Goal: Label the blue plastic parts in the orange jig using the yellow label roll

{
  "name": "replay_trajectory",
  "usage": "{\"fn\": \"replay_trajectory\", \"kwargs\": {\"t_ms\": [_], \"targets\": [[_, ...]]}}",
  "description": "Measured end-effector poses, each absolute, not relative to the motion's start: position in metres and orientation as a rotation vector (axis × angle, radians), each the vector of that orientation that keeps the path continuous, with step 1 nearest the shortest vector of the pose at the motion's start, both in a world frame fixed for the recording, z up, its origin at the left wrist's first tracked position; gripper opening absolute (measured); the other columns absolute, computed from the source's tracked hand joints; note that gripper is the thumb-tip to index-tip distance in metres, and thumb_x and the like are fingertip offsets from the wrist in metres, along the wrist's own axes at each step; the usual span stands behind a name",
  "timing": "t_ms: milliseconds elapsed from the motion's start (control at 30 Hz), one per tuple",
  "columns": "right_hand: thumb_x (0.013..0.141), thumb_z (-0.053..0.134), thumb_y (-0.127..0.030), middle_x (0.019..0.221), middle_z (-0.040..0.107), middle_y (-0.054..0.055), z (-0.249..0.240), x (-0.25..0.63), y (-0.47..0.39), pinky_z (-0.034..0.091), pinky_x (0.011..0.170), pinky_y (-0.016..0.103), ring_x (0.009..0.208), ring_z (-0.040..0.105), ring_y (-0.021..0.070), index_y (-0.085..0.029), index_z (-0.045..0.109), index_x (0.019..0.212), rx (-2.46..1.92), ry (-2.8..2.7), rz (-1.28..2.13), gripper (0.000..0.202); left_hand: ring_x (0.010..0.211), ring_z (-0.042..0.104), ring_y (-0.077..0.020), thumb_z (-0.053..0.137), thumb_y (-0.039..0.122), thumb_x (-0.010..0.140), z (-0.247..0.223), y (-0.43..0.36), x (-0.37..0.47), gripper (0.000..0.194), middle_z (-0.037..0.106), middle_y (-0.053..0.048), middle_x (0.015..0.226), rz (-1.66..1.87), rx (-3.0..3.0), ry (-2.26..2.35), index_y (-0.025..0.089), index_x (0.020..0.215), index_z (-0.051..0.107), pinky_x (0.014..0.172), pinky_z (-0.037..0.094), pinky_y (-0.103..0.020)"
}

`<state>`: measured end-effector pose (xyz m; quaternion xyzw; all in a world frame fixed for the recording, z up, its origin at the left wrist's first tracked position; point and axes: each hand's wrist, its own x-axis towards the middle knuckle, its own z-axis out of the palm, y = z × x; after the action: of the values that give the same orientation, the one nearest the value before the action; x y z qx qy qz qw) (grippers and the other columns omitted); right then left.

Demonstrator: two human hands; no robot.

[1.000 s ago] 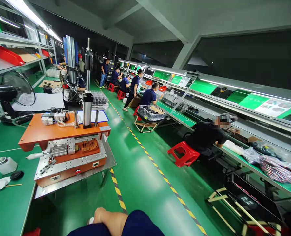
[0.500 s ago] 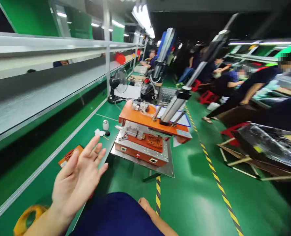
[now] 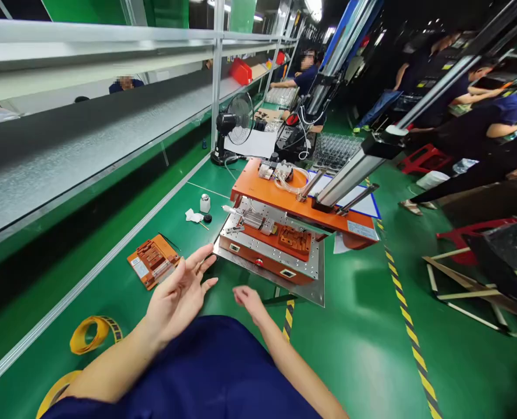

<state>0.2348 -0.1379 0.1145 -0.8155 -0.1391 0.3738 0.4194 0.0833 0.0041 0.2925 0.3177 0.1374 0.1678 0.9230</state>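
Right hand (image 3: pixel 248 301) blurred, fingers indistinct

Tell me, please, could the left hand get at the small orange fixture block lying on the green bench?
Probably yes: the left hand is open and empty, its fingertips just short of the orange fixture block, with only bare bench between them.

Factory assembly line: long green workbench (image 3: pixel 110 291) w/ metal shelving (image 3: pixel 110 41), orange press machine (image 3: pixel 284 233), desk fan (image 3: pixel 236 119), workers (image 3: pixel 481 125) on red stools (image 3: pixel 424 158), yellow-black floor tape (image 3: pixel 409 343).
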Motion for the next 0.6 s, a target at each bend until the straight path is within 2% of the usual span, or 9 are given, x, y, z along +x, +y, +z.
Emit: {"fn": "replay_trajectory", "kwargs": {"t_ms": [100,133,233,333,500,600], "targets": [[0.092,0.060,-0.052,0.093,0.068,0.003,0.161,0.240,-0.114,0.052,0.075,0.025,0.081,0.062,0.0118,-0.018,0.070,0.107,-1.739,-0.380,0.932,0.039,0.152,0.018,-0.0234,0.042,0.052,0.102,0.264,-0.002,0.087,0.047,0.033,0.001,0.163,0.338,0.784,0.306,0.026,0.135,0.064,0.105,0.043,-0.032],[0.092,0.060,-0.056,0.094,0.068,0.003,0.179,0.239,-0.109,0.052,0.076,0.024,0.080,0.061,0.0112,-0.020,0.071,0.109,-1.613,-0.397,0.927,0.041,0.153,0.016,-0.0230,0.041,0.053,0.102,0.255,-0.005,0.087,0.048,0.033,0.002,0.163,0.331,0.815,0.304,0.028,0.137,0.062,0.108,0.040,-0.033],[0.087,0.071,-0.049,0.089,0.065,0.003,0.227,0.227,-0.102,0.049,0.069,0.024,0.073,0.057,0.0104,-0.021,0.072,0.112,-0.987,-0.447,1.011,0.037,0.153,0.016,-0.0252,0.041,0.055,0.101,0.236,-0.012,0.086,0.050,0.033,0.000,0.163,0.317,0.873,0.276,0.030,0.140,0.059,0.117,0.030,-0.039],[0.083,0.079,-0.037,0.083,0.063,0.001,0.253,0.211,-0.100,0.045,0.060,0.020,0.068,0.054,0.0086,-0.021,0.073,0.103,-0.788,-0.380,1.084,0.027,0.154,0.011,-0.0267,0.043,0.057,0.100,0.224,-0.017,0.084,0.051,0.028,0.001,0.165,0.340,0.903,0.275,0.031,0.140,0.059,0.123,0.023,-0.042],[0.076,0.085,-0.029,0.074,0.059,-0.002,0.254,0.202,-0.096,0.043,0.056,0.018,0.062,0.049,0.0066,-0.019,0.072,0.090,-0.667,-0.212,1.168,0.021,0.156,0.002,-0.0245,0.049,0.060,0.097,0.213,-0.021,0.082,0.050,0.016,0.008,0.168,0.387,1.034,0.273,0.035,0.139,0.060,0.129,0.009,-0.039],[0.074,0.085,-0.024,0.070,0.057,-0.003,0.253,0.203,-0.097,0.040,0.054,0.015,0.061,0.047,0.0052,-0.018,0.070,0.086,-0.577,-0.114,1.246,0.020,0.157,-0.002,-0.0236,0.049,0.058,0.098,0.211,-0.022,0.082,0.047,0.010,0.011,0.169,0.409,1.115,0.250,0.038,0.139,0.060,0.130,0.009,-0.040]]}}
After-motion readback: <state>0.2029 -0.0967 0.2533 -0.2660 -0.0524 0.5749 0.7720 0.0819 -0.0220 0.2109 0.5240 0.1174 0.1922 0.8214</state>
